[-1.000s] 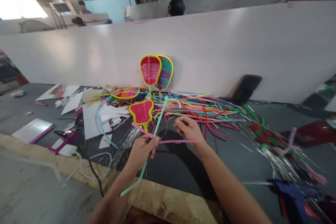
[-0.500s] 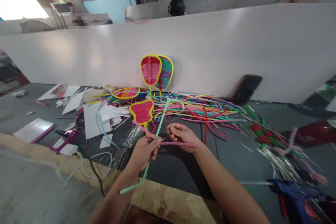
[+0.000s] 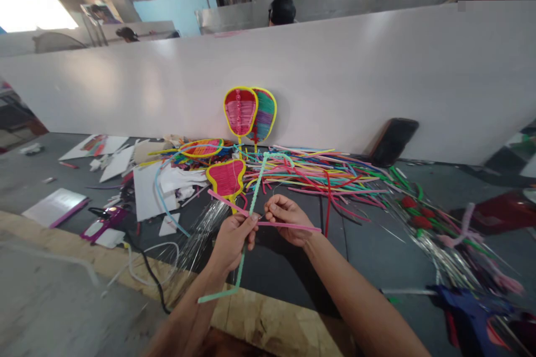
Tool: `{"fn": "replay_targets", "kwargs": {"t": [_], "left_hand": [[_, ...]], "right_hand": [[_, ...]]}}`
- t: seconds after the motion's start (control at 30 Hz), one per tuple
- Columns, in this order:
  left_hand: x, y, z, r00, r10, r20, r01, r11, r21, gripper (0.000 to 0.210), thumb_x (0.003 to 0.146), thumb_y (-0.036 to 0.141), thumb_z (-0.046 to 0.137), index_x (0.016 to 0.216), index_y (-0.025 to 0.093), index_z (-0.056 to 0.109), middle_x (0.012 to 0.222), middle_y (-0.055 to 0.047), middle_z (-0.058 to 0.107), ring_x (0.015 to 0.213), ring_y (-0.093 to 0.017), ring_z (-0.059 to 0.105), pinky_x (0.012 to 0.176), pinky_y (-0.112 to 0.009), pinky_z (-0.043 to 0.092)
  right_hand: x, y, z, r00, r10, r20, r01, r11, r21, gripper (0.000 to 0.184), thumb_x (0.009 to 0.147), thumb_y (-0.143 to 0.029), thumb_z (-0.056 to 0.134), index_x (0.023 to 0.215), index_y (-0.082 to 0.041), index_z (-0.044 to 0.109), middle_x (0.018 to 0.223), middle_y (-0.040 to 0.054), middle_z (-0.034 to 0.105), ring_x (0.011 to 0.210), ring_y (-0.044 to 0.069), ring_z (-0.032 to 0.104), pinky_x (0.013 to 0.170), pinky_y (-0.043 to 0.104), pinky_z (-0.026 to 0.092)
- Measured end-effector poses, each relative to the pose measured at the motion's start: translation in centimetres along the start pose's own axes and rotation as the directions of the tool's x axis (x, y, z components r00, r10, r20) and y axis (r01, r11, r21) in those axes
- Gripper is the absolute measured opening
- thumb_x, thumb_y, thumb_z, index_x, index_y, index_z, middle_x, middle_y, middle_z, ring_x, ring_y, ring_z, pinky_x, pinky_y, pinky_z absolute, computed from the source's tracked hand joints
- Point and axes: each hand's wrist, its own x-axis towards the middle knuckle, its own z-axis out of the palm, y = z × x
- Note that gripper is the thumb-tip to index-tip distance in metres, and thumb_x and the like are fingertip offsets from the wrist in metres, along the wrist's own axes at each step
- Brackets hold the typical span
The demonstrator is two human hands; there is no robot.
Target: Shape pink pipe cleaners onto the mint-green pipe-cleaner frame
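Observation:
My left hand is closed, pinching a mint-green pipe cleaner stem and a pink pipe cleaner where the two cross. The green stem is twisted along its upper part and bent over at both ends. One pink end sticks out to the upper left, the other runs right, past my right wrist. My right hand is closed in a pinch on a thin wire just right of the crossing. Behind my hands lies a pink, yellow-rimmed pipe cleaner fan.
Loose coloured pipe cleaners are heaped across the back of the table. Two finished fans lean on the white partition, as does a phone. A blue glue gun lies front right. Silvery wires spread beside my left hand.
The green stem has shifted slightly, its lower end moving right and up. The pink pipe cleaner's right end has risen a little. Both hands keep their pinch.

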Motion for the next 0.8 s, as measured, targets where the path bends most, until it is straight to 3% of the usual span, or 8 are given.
{"fn": "replay_targets", "kwargs": {"t": [0.3,0.47,0.53,0.63,0.8], "left_hand": [[-0.4,0.2,-1.0,0.993,-0.059,0.102,0.061,0.998,-0.013,0.034,0.065,0.037,0.073,0.085,0.012,0.063,0.060,0.002,0.058,0.043,-0.007,0.047,0.040,-0.020,0.040],[-1.1,-0.3,-1.0,0.999,-0.007,0.035,0.010,0.997,-0.071,0.033,0.064,0.037,0.074,0.082,0.011,0.063,0.060,0.002,0.056,0.049,-0.008,0.049,0.045,-0.020,0.044],[-1.4,-0.6,-1.0,1.000,0.005,0.028,-0.003,0.996,-0.093,0.034,0.064,0.037,0.075,0.081,0.011,0.063,0.058,0.003,0.055,0.051,-0.008,0.050,0.047,-0.021,0.046],[-2.1,-1.1,-1.0,1.000,-0.008,0.008,0.009,0.994,-0.109,0.035,0.062,0.038,0.076,0.081,0.012,0.063,0.058,0.003,0.055,0.053,-0.009,0.051,0.051,-0.023,0.049],[-3.6,-2.2,-0.9,0.999,-0.022,0.027,0.026,0.991,-0.132,0.030,0.063,0.039,0.074,0.074,0.014,0.061,0.062,0.003,0.054,0.056,-0.011,0.052,0.057,-0.027,0.053]], "right_hand": [[0.0,-0.2,-0.4,1.000,0.024,0.011,-0.022,0.994,-0.106,0.024,0.062,-0.029,0.080,0.076,-0.016,0.066,0.067,-0.0023,0.061,0.055,0.005,0.055,0.051,0.017,0.044],[-0.3,-0.3,-0.6,0.985,0.135,0.106,-0.080,0.909,-0.408,0.037,0.067,-0.041,0.074,0.093,-0.015,0.067,0.077,0.0016,0.066,0.060,0.008,0.057,0.054,0.021,0.044],[-0.5,-0.2,-0.5,0.979,0.146,0.140,-0.057,0.863,-0.501,0.036,0.066,-0.041,0.075,0.090,-0.014,0.068,0.076,0.0012,0.066,0.060,0.009,0.056,0.056,0.021,0.044],[-0.8,0.2,-0.1,0.984,0.122,0.129,-0.039,0.857,-0.514,0.032,0.064,-0.039,0.076,0.082,-0.014,0.068,0.073,-0.0001,0.065,0.060,0.008,0.055,0.058,0.021,0.042],[-2.0,0.6,0.3,0.977,0.182,0.107,-0.089,0.817,-0.570,0.031,0.063,-0.039,0.077,0.076,-0.014,0.064,0.066,-0.0020,0.061,0.055,0.008,0.052,0.055,0.021,0.040]]}}
